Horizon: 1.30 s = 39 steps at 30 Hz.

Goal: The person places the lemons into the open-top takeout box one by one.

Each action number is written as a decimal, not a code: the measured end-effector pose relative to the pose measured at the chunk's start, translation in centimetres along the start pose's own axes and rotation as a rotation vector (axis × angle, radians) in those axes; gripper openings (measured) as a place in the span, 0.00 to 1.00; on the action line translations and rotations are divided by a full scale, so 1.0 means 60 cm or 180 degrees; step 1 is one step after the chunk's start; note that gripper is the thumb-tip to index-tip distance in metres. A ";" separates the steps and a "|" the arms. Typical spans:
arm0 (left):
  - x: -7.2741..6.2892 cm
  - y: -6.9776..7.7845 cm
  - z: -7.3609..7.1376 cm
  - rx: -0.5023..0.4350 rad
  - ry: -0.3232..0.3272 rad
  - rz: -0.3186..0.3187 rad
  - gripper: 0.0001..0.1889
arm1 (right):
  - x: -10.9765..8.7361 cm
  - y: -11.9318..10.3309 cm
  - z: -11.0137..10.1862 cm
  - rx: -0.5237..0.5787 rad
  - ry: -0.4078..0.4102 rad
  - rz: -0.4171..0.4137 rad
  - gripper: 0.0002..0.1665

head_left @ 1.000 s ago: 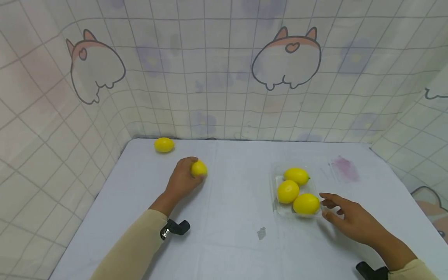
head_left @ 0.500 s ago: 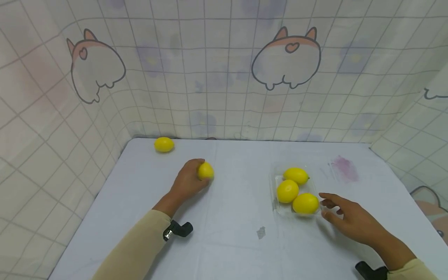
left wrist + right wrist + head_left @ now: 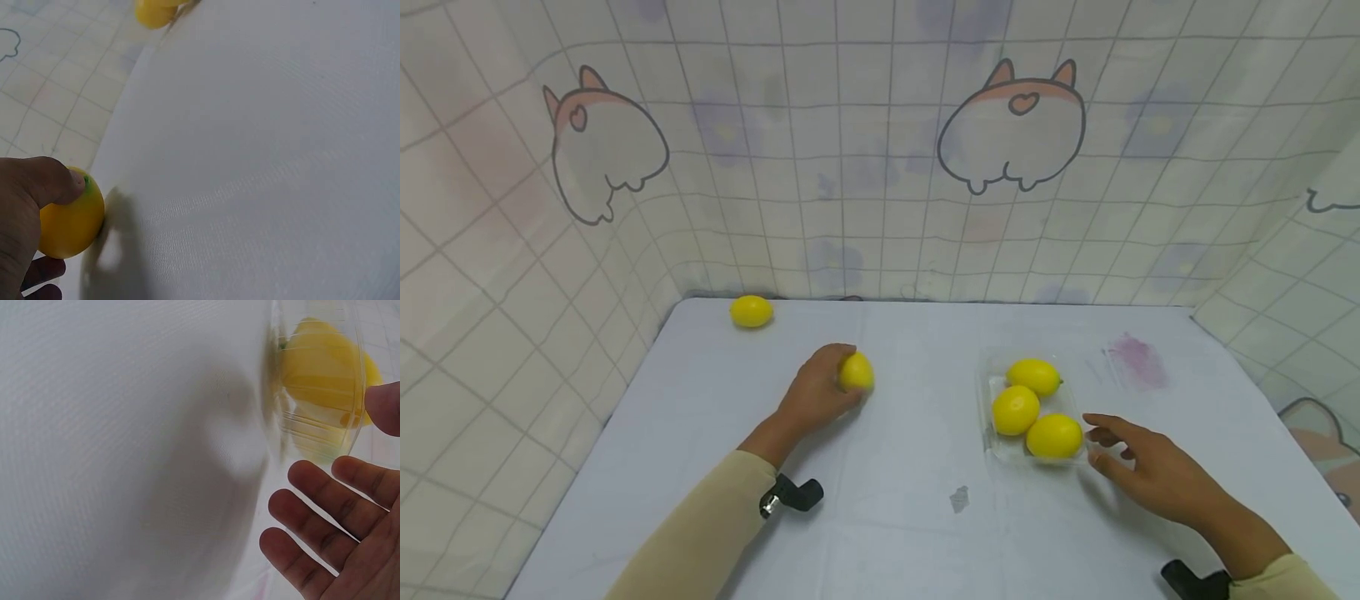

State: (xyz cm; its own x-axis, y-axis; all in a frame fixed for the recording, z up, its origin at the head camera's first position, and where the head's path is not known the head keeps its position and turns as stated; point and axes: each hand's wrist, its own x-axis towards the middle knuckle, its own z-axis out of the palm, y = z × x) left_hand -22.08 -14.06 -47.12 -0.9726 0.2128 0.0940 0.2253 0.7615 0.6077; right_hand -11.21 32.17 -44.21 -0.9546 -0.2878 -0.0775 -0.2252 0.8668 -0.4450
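My left hand (image 3: 820,390) grips a yellow lemon (image 3: 856,372) left of the table's middle. In the left wrist view the thumb presses near the green-tinged end of this lemon (image 3: 75,219), and its shadow falls on the cloth close by. On the right stands a clear plastic tray (image 3: 992,448) with three lemons in it, the front one (image 3: 1055,436) nearest my right hand (image 3: 1153,467). That hand is beside the tray's right side with fingers apart and relaxed, holding nothing. The right wrist view shows the thumb close to the wall of the clear tray (image 3: 319,440).
Another lemon (image 3: 751,311) lies at the back left, by the table's far edge. A grey patch (image 3: 960,499) and a pink stain (image 3: 1138,361) mark the white tablecloth (image 3: 895,550). A patterned curtain (image 3: 865,167) closes off the back and sides.
My left hand has moved to the right and slightly toward me, carrying the lemon with it. The right hand, the tray and the other lemons have kept their places.
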 end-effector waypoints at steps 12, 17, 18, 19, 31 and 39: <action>0.009 0.023 0.013 -0.0007 -0.0074 0.0166 0.36 | 0.001 0.001 0.002 0.0010 0.0017 -0.0053 0.33; 0.015 0.036 0.021 -0.0028 -0.0120 0.0236 0.36 | 0.002 0.004 0.003 -0.0019 0.0029 -0.0055 0.33; 0.016 0.040 0.022 -0.0031 -0.0128 0.0250 0.36 | 0.002 0.004 0.003 -0.0022 0.0033 -0.0054 0.33; 0.017 0.044 0.024 -0.0047 -0.0134 0.0269 0.36 | 0.002 0.004 0.003 -0.0023 0.0035 -0.0052 0.33; 0.024 0.100 0.036 -0.0125 -0.0270 0.0594 0.36 | 0.001 0.003 0.001 0.0030 0.0029 -0.0048 0.33; 0.026 0.118 0.047 -0.0173 -0.0336 0.0692 0.36 | 0.003 0.007 0.004 0.0013 0.0038 -0.0052 0.33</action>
State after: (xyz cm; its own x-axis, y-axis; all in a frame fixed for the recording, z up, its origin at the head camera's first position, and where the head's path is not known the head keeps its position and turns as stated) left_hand -21.84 -6.63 -44.87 -0.8895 0.4331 0.1460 0.4225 0.6574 0.6240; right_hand -11.42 32.38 -44.59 -0.9530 -0.2969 -0.0595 -0.2400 0.8604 -0.4496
